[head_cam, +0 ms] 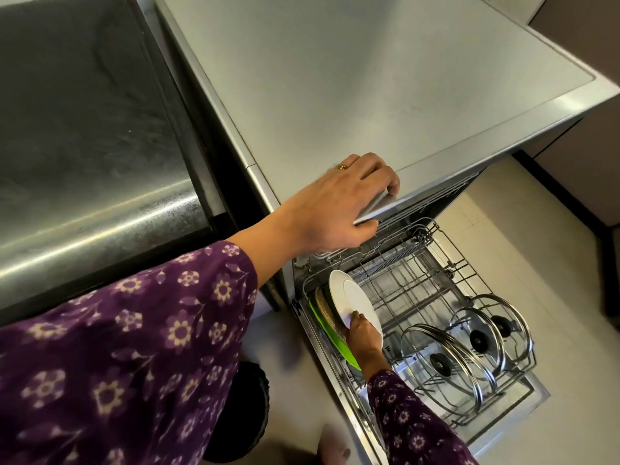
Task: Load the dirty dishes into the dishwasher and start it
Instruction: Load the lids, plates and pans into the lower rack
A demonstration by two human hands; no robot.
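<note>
The left hand, a gold ring on one finger, curls over the front edge of the grey flat-topped dishwasher, with its fingers wrapped under the lip. Below, the right hand pinches the near rim of a round white plate and holds it on edge at the left side of the pulled-out wire lower rack. The plate stands just beside a brown woven disc and a bright green plate, both near the rack's left wall. The middle rows of tines lie open. Three steel-rimmed glass lids stand upright along the rack's right side.
</note>
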